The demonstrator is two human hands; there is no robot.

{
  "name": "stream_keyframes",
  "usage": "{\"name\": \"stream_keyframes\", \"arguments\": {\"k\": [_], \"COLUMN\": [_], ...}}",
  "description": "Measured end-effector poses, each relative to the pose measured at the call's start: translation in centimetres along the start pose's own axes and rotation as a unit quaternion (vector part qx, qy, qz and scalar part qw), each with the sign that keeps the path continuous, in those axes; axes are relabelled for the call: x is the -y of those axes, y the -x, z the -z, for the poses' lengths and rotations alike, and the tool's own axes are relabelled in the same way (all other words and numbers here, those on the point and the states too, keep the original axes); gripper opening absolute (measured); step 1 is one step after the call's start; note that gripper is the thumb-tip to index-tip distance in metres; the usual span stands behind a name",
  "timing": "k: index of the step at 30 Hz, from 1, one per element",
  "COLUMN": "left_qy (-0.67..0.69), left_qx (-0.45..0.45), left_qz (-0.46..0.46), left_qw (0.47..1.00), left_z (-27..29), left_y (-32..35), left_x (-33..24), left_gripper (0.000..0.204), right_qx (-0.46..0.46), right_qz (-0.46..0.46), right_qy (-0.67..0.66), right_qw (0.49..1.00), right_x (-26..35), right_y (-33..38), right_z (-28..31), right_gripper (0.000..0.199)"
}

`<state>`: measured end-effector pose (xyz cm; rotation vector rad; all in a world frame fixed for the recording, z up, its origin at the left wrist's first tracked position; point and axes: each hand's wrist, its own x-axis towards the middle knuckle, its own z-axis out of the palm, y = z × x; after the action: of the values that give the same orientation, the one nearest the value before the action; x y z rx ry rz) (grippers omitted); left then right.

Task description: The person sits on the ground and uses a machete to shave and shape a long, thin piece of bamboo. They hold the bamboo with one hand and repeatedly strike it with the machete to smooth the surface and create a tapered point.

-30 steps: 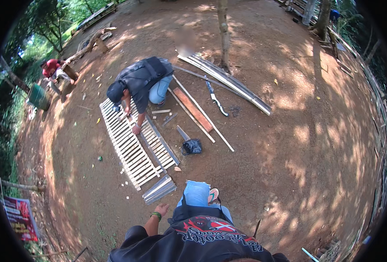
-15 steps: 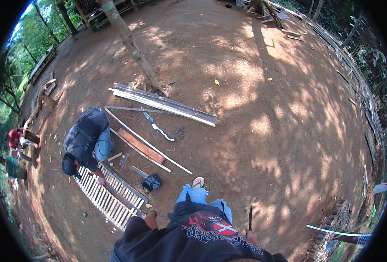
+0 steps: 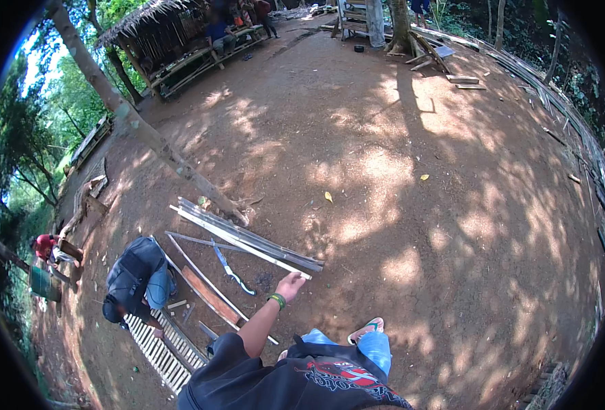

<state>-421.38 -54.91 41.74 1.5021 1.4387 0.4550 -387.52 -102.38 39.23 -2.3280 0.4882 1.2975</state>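
My left hand (image 3: pixel 290 285), with a green band at its wrist, reaches forward over the dirt at the centre. It appears to hold nothing, its fingers partly stretched. In the picture, the hand lies by the near end of a bundle of long split bamboo strips (image 3: pixel 248 239); I cannot tell whether it touches them. Left of it lies a long tool with a blue blade and pale curved handle (image 3: pixel 239 280). A reddish plank (image 3: pixel 210 295) rests beside thin pale strips. My right hand is out of sight.
At left a crouching co-worker (image 3: pixel 133 277) bends over a slatted frame (image 3: pixel 155 348). A slanting tree trunk (image 3: pixel 145 133) rises behind the bamboo. Another person (image 3: pixel 49 247) is near a green barrel (image 3: pixel 43 283). A thatched hut (image 3: pixel 172 48) stands far back, with people.
My left hand has swung forward from beside the slatted frame. The right hand, which held a dark-bladed knife, has left the view. The view has tilted up, and my sandalled feet have shifted.
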Motion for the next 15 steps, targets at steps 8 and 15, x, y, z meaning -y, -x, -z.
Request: {"name": "stream_keyframes", "arguments": {"k": [8,15], "left_qy": [-0.223,-0.160], "left_qx": [0.110,0.172], "left_qz": [0.430,0.507], "left_qw": [0.868,0.829], "left_z": [-11.2,-21.9], "left_y": [11.4,-4.0], "left_x": [5.4,-2.2], "left_gripper": [0.068,0.064], "right_qx": [-0.083,-0.094], "right_qz": [0.115,0.293], "right_qy": [0.036,-0.136], "right_qw": [0.989,0.941], "right_x": [29.8,53.5], "right_y": [-10.5,-25.7], "right_z": [15.4,25.1], "right_gripper": [0.054,0.036]}}
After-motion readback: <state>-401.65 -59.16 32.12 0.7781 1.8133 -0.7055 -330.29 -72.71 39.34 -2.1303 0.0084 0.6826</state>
